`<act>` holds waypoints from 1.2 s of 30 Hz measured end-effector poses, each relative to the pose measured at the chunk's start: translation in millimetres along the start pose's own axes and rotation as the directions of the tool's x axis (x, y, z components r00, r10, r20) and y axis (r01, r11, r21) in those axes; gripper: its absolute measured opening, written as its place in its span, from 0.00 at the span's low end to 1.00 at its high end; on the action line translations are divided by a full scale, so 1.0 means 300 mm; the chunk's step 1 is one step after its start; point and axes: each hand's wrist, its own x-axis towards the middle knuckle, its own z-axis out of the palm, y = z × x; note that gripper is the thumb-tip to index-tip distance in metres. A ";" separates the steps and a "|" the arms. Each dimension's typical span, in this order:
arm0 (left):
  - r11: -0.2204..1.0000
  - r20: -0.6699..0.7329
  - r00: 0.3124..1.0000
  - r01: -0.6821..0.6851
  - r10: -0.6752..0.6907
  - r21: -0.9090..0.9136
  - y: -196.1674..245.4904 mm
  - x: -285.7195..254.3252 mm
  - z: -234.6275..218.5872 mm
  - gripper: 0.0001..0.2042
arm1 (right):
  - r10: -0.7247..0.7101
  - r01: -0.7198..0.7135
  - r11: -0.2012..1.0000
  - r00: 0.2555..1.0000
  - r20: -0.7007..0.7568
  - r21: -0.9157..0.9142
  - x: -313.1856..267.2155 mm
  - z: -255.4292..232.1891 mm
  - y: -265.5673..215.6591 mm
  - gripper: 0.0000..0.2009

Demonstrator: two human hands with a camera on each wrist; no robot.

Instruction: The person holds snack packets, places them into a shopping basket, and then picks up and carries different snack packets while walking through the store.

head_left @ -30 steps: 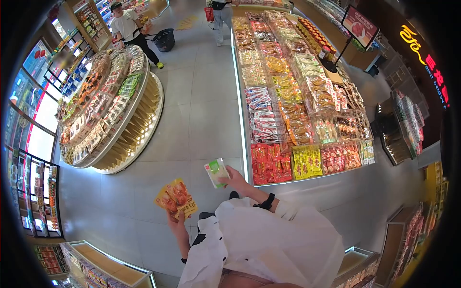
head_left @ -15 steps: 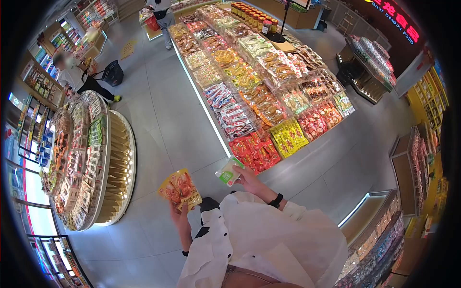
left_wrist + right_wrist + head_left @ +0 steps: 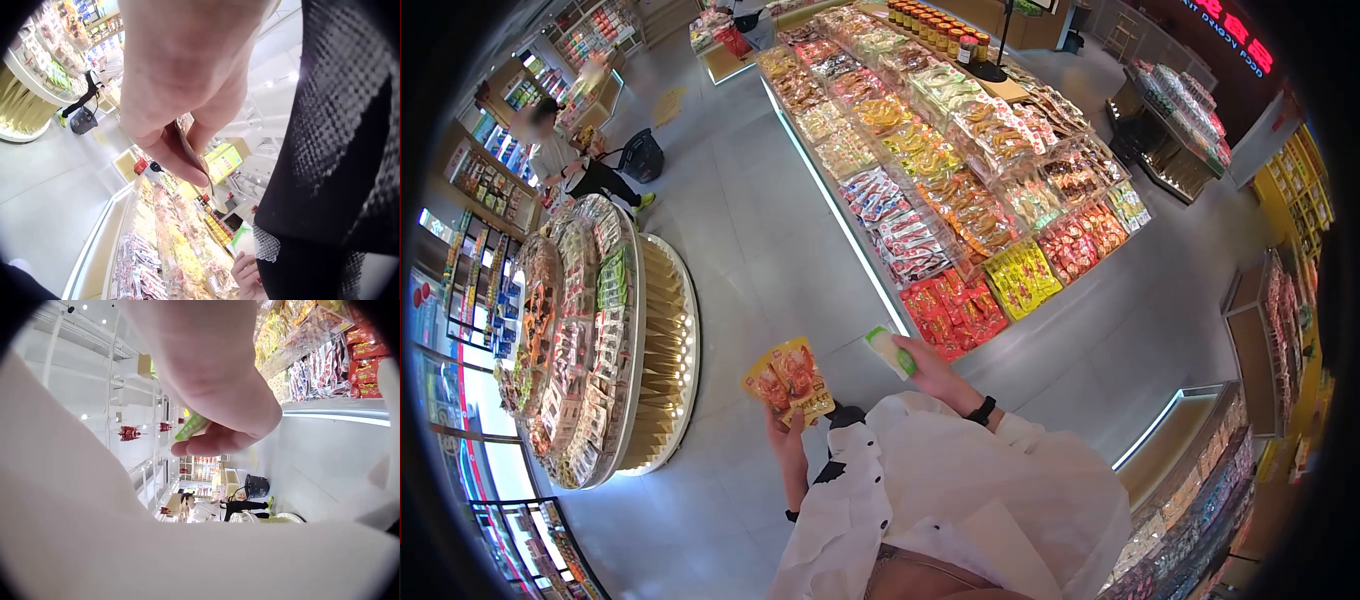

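My left hand pinches an orange-and-gold snack packet by its lower edge, in front of my body in the head view. Food is pictured on its upturned face. In the left wrist view the packet shows edge-on, a thin curved rim between thumb and fingers. A smaller green-and-white packet is held in my right hand, tilted and partly covered by the fingers. Only its green end shows past the fingers in the right wrist view. Both hands are raised above the grey floor.
A long lit display of bagged snacks lies ahead and right, its red packets closest to my right hand. At left stands a round tiered display. Beyond it is a person by a black basket.
The view has swung to the right, then slightly back. The green-and-white packet has turned from facing up to a steeper tilt in my right hand. Both hands have kept their packets.
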 end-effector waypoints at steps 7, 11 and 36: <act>1.000 -0.089 0.996 -0.007 0.004 -0.030 0.004 -0.048 0.017 0.25 | 0.045 -0.039 0.974 0.999 0.021 -0.223 0.017 0.030 -0.014 0.15; 1.000 -0.110 0.994 -0.004 0.003 -0.011 -0.007 -0.090 0.031 0.25 | 0.062 -0.028 0.959 0.992 0.112 -0.281 0.013 0.035 -0.026 0.17; 1.000 -0.103 0.995 -0.006 0.009 0.030 -0.028 -0.138 0.088 0.25 | 0.081 -0.073 0.983 0.996 0.045 -0.166 -0.028 -0.012 -0.060 0.13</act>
